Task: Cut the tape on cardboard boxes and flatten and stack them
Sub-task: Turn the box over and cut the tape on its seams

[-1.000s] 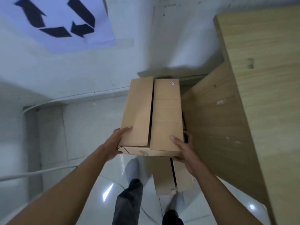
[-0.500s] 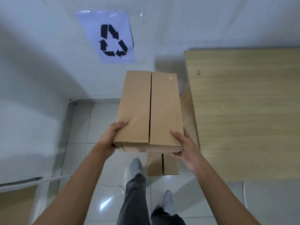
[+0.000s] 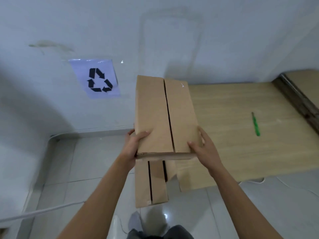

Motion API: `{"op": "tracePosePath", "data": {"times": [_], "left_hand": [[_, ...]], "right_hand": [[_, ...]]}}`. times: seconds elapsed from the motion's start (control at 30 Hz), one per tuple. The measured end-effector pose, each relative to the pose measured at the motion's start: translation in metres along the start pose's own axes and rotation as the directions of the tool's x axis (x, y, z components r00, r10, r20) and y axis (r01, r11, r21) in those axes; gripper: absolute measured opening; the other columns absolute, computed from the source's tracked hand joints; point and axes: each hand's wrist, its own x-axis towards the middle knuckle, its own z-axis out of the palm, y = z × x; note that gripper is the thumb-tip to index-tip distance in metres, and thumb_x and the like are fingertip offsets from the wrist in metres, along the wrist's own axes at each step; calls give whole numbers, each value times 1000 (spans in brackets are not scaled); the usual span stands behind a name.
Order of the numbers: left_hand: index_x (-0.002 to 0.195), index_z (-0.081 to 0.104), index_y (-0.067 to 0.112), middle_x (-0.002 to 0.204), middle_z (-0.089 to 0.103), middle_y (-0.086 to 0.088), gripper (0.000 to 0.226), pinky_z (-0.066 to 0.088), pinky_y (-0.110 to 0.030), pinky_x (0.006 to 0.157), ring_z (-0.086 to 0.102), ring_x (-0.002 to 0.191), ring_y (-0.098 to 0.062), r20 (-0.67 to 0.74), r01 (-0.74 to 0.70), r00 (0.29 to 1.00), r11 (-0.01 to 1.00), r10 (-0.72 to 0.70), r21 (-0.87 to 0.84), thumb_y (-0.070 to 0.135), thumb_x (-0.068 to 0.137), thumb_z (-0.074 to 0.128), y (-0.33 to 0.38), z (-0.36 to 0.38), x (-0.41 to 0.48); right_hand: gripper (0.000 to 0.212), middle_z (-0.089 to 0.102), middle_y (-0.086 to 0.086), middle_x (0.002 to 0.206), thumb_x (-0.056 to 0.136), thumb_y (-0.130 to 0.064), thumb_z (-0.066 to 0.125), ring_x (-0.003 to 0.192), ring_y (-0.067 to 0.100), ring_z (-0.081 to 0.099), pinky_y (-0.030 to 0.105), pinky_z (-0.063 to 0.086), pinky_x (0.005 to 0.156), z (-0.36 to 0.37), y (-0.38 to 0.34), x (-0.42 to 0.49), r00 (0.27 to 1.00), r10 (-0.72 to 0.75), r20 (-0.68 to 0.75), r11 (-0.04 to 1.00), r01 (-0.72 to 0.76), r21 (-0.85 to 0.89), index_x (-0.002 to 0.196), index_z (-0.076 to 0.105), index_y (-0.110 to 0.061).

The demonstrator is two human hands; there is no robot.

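Head view: box (image 3: 164,116) gripped at near corners, left hand (image 3: 133,147) and right hand (image 3: 205,150) fingers clamped on it. Green cutter (image 3: 255,124) laid on tabletop (image 3: 224,118), well apart.

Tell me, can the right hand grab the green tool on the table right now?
Probably not yet. The right hand is busy gripping the box along with the left hand. Nothing blocks the way across the table to the green tool, so once freed it could likely reach.

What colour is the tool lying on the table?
The tool is bright green, on the light wood table; head view, the only one.
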Motion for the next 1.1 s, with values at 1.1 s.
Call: {"op": "tracePosePath", "data": {"times": [1.1], "left_hand": [[147,45,30,138,58,-1,52,51,-52,102,59,121,-24,-125,1,992,992,15,126,54,100,52,-17,374,69]], "right_hand": [[144,21,-7,161,56,-52,93,147,12,29,43,35,117,-222,95,182,961,-262,-90,961,268,61,156,-9,-35]]}}
